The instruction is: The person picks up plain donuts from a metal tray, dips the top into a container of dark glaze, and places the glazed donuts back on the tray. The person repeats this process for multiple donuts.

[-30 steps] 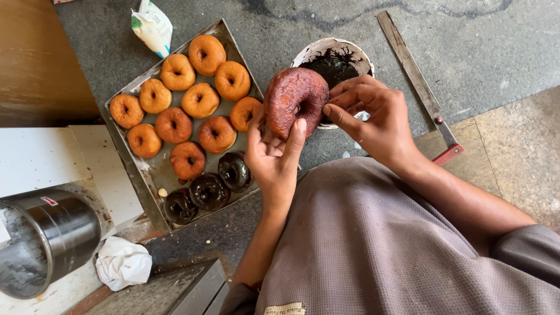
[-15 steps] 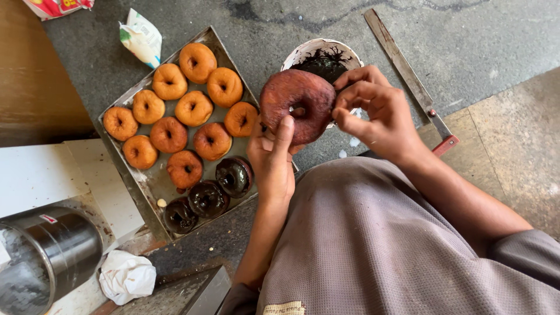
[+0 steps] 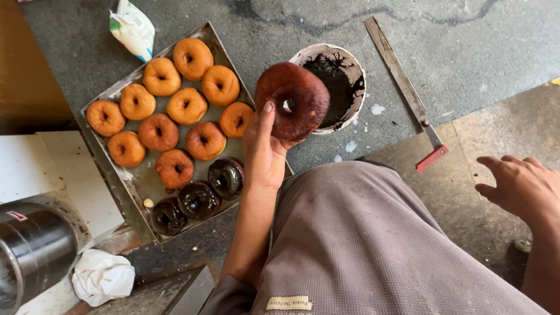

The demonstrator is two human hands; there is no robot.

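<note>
Thirteen rings on tray: ten plain golden-brown fried doughnuts [image 3: 186, 106] plus three dark chocolate-glazed doughnuts [image 3: 198, 199], the glazed ones along the tray's near edge.
Tray: rectangular dull-metal baking tray [image 3: 133, 184], floury and scuffed, tilted on the grey stone floor [image 3: 280, 23].
Held ring: one large chocolate-coated doughnut [image 3: 296, 99], matte brown, hole visible, just right of the tray and partly over the bowl.
Left hand [image 3: 263, 149]: fingers wrapped narrow behind the chocolate-coated doughnut, thumb up its front.
Right hand [image 3: 519, 186]: far right of the tray, fingers spread loose, holding nothing, palm down above the floor.
Bowl: round white bowl [image 3: 338, 76], right of the tray, smeared inside with black glossy chocolate; near rim hidden by the held doughnut.
Blade: long flat metal scraper with red handle [image 3: 408, 96], right of the bowl.
Packet: white-green plastic pouch [image 3: 133, 29], above the tray's far corner.
Cut off: shiny steel cylinder [image 3: 32, 251], left of the tray, partly out of view; crumpled white cloth [image 3: 102, 275] beside it.
Lap: grey-brown fabric [image 3: 361, 245], below the tray.
</note>
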